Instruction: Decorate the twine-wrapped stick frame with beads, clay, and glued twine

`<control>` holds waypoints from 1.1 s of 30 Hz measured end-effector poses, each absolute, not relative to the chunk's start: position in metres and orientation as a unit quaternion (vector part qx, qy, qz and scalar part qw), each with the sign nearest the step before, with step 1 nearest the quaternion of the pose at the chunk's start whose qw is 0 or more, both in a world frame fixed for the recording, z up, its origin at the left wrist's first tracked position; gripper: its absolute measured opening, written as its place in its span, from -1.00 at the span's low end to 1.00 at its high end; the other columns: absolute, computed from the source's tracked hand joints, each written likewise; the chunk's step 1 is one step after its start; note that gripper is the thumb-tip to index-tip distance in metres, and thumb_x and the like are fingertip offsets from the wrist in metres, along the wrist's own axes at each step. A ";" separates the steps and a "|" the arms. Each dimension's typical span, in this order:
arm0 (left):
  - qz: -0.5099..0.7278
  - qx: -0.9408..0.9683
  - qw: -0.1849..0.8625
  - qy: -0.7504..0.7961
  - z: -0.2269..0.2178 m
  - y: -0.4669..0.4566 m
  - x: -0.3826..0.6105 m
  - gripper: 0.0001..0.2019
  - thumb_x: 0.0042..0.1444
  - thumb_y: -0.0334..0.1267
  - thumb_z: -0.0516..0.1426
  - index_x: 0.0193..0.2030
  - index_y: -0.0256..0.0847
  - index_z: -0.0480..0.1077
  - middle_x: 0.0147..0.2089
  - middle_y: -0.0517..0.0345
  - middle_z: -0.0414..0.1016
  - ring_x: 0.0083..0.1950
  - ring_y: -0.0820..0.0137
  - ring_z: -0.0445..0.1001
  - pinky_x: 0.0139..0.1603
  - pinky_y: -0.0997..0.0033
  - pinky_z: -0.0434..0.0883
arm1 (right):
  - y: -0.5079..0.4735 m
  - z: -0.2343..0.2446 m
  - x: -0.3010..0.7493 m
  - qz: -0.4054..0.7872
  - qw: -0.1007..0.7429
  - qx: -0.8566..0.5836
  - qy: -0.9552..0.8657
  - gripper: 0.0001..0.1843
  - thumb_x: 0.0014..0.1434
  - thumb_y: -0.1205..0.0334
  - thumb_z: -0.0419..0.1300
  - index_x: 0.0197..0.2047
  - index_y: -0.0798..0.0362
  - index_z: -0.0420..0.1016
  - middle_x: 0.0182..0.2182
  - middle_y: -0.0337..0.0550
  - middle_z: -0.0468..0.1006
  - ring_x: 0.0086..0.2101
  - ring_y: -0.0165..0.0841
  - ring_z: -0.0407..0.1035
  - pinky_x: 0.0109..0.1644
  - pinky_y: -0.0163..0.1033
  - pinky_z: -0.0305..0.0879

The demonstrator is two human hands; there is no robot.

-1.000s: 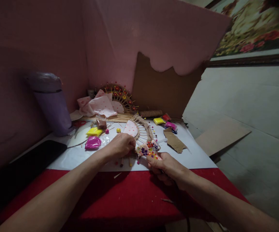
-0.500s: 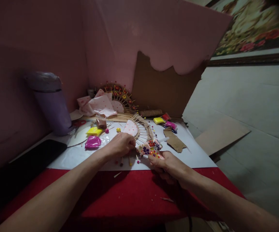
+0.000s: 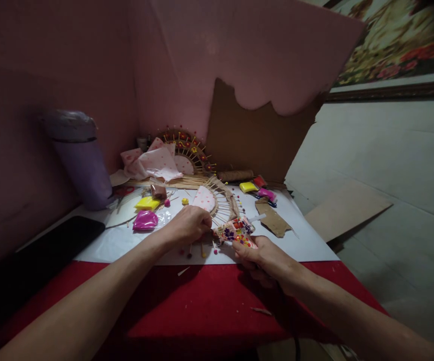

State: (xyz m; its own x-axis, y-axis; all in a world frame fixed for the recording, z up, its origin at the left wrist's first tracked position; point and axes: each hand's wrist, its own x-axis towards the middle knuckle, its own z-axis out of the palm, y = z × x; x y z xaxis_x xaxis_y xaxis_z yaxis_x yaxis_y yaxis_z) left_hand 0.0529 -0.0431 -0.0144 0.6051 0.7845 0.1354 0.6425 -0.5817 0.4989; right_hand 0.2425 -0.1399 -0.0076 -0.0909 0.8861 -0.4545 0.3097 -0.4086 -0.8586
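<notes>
My left hand (image 3: 187,225) is closed in a pinch at the lower edge of a round stick-and-twine wheel (image 3: 220,201) with a pink dotted half-disc in its middle. What the fingers hold is too small to make out. My right hand (image 3: 259,255) grips a glue gun (image 3: 236,231) covered in coloured dots, its nozzle pointing left toward the left fingers. A white glue stick pokes out of its back. Both hands rest over a white sheet (image 3: 299,239) on the red tabletop (image 3: 202,306).
A purple tumbler (image 3: 79,158) stands at the left, a dark flat object (image 3: 40,255) before it. Yellow (image 3: 146,203) and magenta clay packets (image 3: 144,220), pink dotted fabric (image 3: 153,163), a finished wheel (image 3: 187,150), a twine spool (image 3: 235,175) and cardboard scraps (image 3: 273,219) lie about. A cardboard backdrop (image 3: 254,135) stands behind.
Almost nothing has moved. The glue gun in my right hand has shifted slightly up and to the right; my left hand stays pinched at the wheel's edge.
</notes>
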 end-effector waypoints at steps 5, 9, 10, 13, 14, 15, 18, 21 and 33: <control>0.174 0.875 0.206 0.403 -0.016 -0.042 0.053 -0.83 -0.07 -0.40 0.07 -0.42 -0.26 0.50 -0.50 0.14 0.47 -0.47 0.48 0.33 -0.43 0.51 0.17 | -0.140 -0.010 0.241 0.569 0.266 -0.606 -0.488 -0.54 0.03 -0.17 0.19 -0.47 0.05 0.17 -0.69 -0.45 0.14 -0.76 -0.64 -0.09 -0.81 -0.48 -0.16; 0.176 0.875 0.207 0.401 -0.017 -0.041 0.052 -0.82 -0.08 -0.43 0.05 -0.44 -0.26 0.49 -0.52 0.16 0.46 -0.50 0.50 0.30 -0.45 0.51 0.15 | -0.138 -0.008 0.237 0.557 0.254 -0.621 -0.489 -0.58 0.06 -0.12 0.18 -0.47 0.05 0.17 -0.70 -0.45 0.14 -0.77 -0.64 -0.08 -0.80 -0.49 -0.15; 0.176 0.875 0.208 0.401 -0.018 -0.041 0.052 -0.82 -0.09 -0.44 0.04 -0.44 -0.26 0.49 -0.54 0.17 0.44 -0.51 0.51 0.29 -0.46 0.51 0.14 | -0.138 -0.007 0.236 0.555 0.253 -0.622 -0.491 -0.58 0.07 -0.11 0.18 -0.48 0.04 0.16 -0.70 -0.45 0.14 -0.77 -0.64 -0.08 -0.80 -0.48 -0.14; 0.176 0.872 0.211 0.404 -0.018 -0.041 0.052 -0.81 -0.10 -0.45 0.03 -0.46 -0.26 0.48 -0.57 0.20 0.41 -0.52 0.51 0.27 -0.47 0.51 0.13 | -0.137 -0.006 0.234 0.555 0.245 -0.618 -0.500 -0.58 0.08 -0.11 0.17 -0.50 0.03 0.14 -0.73 -0.46 0.12 -0.78 -0.63 -0.10 -0.80 -0.48 -0.15; 0.177 0.872 0.212 0.405 -0.018 -0.041 0.052 -0.81 -0.10 -0.45 0.03 -0.47 -0.26 0.47 -0.57 0.21 0.40 -0.53 0.51 0.27 -0.48 0.51 0.13 | -0.137 -0.006 0.234 0.555 0.241 -0.619 -0.501 -0.57 0.08 -0.11 0.17 -0.50 0.03 0.14 -0.74 -0.46 0.11 -0.78 -0.63 -0.11 -0.80 -0.48 -0.16; 0.178 0.871 0.212 0.406 -0.018 -0.041 0.052 -0.82 -0.10 -0.45 0.03 -0.47 -0.26 0.47 -0.57 0.21 0.40 -0.52 0.51 0.27 -0.48 0.51 0.13 | -0.137 -0.006 0.235 0.555 0.239 -0.619 -0.502 -0.57 0.08 -0.12 0.17 -0.51 0.03 0.13 -0.75 -0.47 0.10 -0.78 -0.63 -0.12 -0.80 -0.48 -0.16; 0.179 0.871 0.214 0.405 -0.018 -0.041 0.052 -0.83 -0.09 -0.43 0.04 -0.46 -0.25 0.47 -0.55 0.20 0.42 -0.50 0.50 0.29 -0.47 0.52 0.14 | -0.136 -0.007 0.237 0.551 0.243 -0.621 -0.502 -0.57 0.07 -0.14 0.17 -0.48 0.03 0.15 -0.74 -0.47 0.12 -0.78 -0.63 -0.11 -0.80 -0.48 -0.16; 0.179 0.870 0.216 0.406 -0.018 -0.041 0.052 -0.84 -0.08 -0.40 0.06 -0.43 -0.25 0.48 -0.54 0.19 0.43 -0.50 0.51 0.29 -0.47 0.51 0.14 | -0.137 -0.007 0.241 0.547 0.253 -0.620 -0.503 -0.58 0.07 -0.14 0.17 -0.45 0.02 0.15 -0.73 -0.46 0.13 -0.78 -0.62 -0.09 -0.81 -0.48 -0.15; 0.166 0.871 0.220 0.406 -0.016 -0.042 0.053 -0.85 -0.06 -0.39 0.05 -0.45 -0.26 0.47 -0.57 0.19 0.42 -0.52 0.51 0.28 -0.47 0.50 0.12 | -0.142 -0.006 0.239 0.557 0.278 -0.608 -0.493 -0.55 0.08 -0.14 0.16 -0.51 0.04 0.13 -0.73 -0.46 0.10 -0.78 -0.63 -0.11 -0.81 -0.49 -0.17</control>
State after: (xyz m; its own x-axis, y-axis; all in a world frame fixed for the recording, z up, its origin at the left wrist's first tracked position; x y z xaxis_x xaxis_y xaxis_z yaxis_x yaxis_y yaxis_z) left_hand 0.0526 -0.0419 -0.0159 0.6149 0.7808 0.1107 0.6347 -0.5733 0.5181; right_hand 0.2394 -0.1415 -0.0061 -0.1067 0.9091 -0.4028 0.2892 -0.3592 -0.8873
